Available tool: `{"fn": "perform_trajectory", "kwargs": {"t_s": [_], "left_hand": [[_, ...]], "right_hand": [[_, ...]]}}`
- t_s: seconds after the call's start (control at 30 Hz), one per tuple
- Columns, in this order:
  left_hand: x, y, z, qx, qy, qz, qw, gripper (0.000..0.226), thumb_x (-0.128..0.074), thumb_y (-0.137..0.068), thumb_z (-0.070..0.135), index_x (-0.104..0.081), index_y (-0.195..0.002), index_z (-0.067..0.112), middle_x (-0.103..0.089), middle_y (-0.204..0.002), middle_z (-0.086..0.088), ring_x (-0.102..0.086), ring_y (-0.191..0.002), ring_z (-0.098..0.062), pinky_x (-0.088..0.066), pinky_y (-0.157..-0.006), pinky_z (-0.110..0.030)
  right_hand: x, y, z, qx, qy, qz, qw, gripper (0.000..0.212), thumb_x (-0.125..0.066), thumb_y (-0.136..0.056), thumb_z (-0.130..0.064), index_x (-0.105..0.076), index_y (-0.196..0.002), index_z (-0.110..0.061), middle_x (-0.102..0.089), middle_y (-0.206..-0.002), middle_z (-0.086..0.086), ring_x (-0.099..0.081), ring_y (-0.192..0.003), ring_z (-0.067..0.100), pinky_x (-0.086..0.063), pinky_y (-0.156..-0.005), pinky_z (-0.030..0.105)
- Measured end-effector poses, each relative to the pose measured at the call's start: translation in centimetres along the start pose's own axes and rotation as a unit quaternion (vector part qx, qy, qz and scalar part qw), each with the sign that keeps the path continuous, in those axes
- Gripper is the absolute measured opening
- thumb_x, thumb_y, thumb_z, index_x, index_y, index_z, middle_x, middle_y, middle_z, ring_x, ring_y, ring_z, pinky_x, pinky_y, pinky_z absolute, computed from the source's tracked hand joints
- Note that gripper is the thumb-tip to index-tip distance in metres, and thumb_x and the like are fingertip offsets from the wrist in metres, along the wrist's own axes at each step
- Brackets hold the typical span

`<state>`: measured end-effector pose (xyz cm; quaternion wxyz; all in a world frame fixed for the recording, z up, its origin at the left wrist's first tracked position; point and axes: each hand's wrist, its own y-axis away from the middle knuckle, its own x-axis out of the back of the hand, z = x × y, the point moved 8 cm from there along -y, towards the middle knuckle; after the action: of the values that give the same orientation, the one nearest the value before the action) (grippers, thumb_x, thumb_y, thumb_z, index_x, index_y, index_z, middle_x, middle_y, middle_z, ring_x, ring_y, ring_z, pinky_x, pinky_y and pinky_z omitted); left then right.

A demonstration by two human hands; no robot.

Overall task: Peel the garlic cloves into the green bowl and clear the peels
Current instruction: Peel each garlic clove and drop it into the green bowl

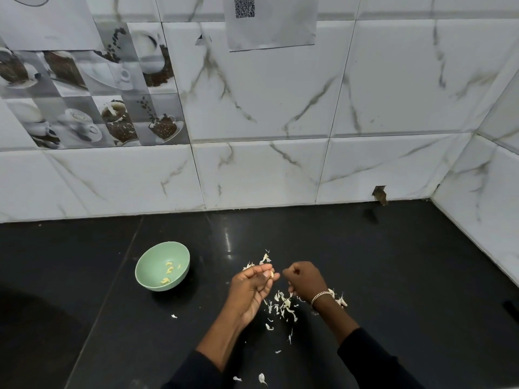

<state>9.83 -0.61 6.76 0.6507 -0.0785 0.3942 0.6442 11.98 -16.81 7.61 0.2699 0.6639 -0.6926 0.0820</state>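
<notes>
- Left hand (251, 289) pinches a clove (271, 274) at its fingertips
- Right hand (305, 279) curled tight; cannot tell if it holds anything
- Bowl (148, 266) holds peeled cloves (168, 272); peels (284, 304) lie beneath the hands

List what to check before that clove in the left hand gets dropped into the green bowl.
1. Clove pinched in left hand: ok.
2. Clove fully peeled: cannot tell, too small.
3. Green bowl upright, left of both hands: ok.
4. Bowl holds peeled cloves: ok.
5. Right hand free: cannot tell, fingers curled.
6. Peels cleared off the counter: not ok, scattered beneath the hands.
</notes>
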Motion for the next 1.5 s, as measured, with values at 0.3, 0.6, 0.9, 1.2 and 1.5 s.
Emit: {"fn": "perform_trajectory", "kwargs": {"t_s": [0.3,0.6,0.9,1.2,1.5], "left_hand": [[0.3,0.0,0.1,0.006,-0.004,-0.007,1.0,0.033,-0.056,-0.088,-0.018,-0.068,-0.116,-0.004,-0.073,-0.103,-0.021,-0.073,-0.085,-0.021,-0.058,-0.067,-0.019],[0.7,-0.2,0.2,-0.019,-0.061,0.028,0.998,0.021,-0.061,-0.087,-0.016,-0.069,-0.105,-0.009,-0.073,-0.097,-0.025,-0.074,-0.081,-0.023,-0.057,-0.064,-0.018],[0.0,0.2,1.4,-0.099,-0.198,0.036,0.975,0.019,-0.073,-0.081,-0.012,-0.069,-0.098,-0.005,-0.07,-0.084,-0.02,-0.072,-0.071,-0.026,-0.054,-0.062,-0.026],[-2.0,1.8,2.6,-0.2,-0.381,0.025,0.903,0.017,-0.079,-0.078,-0.003,-0.074,-0.089,0.01,-0.077,-0.081,-0.003,-0.074,-0.077,-0.011,-0.055,-0.072,-0.02],[-2.4,2.0,3.1,-0.262,-0.42,0.044,0.868,0.022,-0.078,-0.081,-0.002,-0.073,-0.09,0.017,-0.076,-0.083,0.003,-0.073,-0.079,-0.012,-0.06,-0.074,-0.027]], "right_hand": [[-0.8,0.1,2.1,-0.017,-0.086,0.001,0.996,0.007,-0.063,-0.092,-0.003,-0.068,-0.088,-0.005,-0.067,-0.061,0.009,-0.059,-0.046,0.016,-0.049,-0.045,0.026],[-0.2,1.4,-1.8,0.093,-0.066,-0.047,0.992,0.008,-0.069,-0.091,-0.016,-0.076,-0.089,-0.012,-0.073,-0.076,0.016,-0.064,-0.059,0.015,-0.053,-0.05,0.026],[-0.3,1.5,-2.5,0.086,-0.031,-0.096,0.991,0.01,-0.07,-0.089,-0.019,-0.075,-0.087,-0.011,-0.07,-0.063,0.009,-0.063,-0.054,0.019,-0.053,-0.058,0.033],[0.5,1.5,-2.5,0.067,-0.03,-0.05,0.996,0.01,-0.073,-0.078,-0.023,-0.075,-0.075,-0.014,-0.069,-0.059,0.006,-0.056,-0.046,0.011,-0.046,-0.05,0.024],[0.5,1.8,-2.8,0.089,-0.035,-0.029,0.995,0.008,-0.075,-0.077,-0.016,-0.073,-0.071,-0.011,-0.064,-0.053,0.001,-0.051,-0.041,0.007,-0.042,-0.046,0.02]]}}
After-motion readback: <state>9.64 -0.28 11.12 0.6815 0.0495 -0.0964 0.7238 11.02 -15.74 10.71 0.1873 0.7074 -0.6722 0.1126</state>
